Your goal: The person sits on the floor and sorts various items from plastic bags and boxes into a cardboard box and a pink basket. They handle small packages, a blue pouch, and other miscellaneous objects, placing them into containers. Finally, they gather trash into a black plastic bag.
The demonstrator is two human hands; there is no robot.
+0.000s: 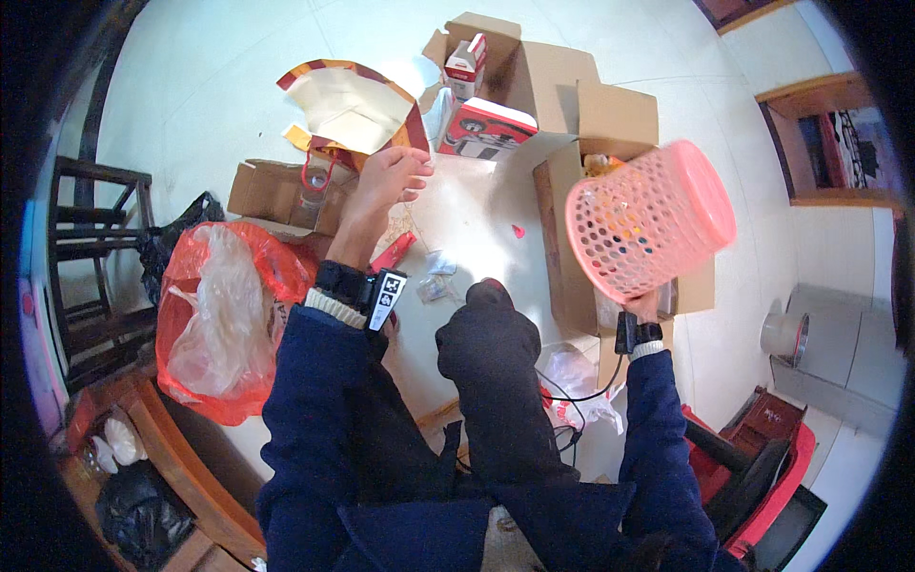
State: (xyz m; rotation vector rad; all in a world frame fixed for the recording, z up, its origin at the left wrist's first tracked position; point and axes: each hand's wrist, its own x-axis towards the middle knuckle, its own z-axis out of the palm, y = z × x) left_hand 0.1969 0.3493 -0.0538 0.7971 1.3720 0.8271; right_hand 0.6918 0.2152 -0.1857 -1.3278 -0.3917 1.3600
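Observation:
A pink perforated plastic basket is tipped on its side over an open cardboard box on the right. My right hand grips the basket from below, its fingers mostly hidden; small coloured things show through the holes. Raised and empty, my left hand has its fingers apart and slightly bent, near a paper gift bag with a red cord. A smaller open cardboard box with a clear container in it lies left of that hand.
A red plastic bag holding clear film stands at left, beside a dark wooden rack. A red and white box leans by another carton. Small packets lie on the floor. Cables run by my right leg.

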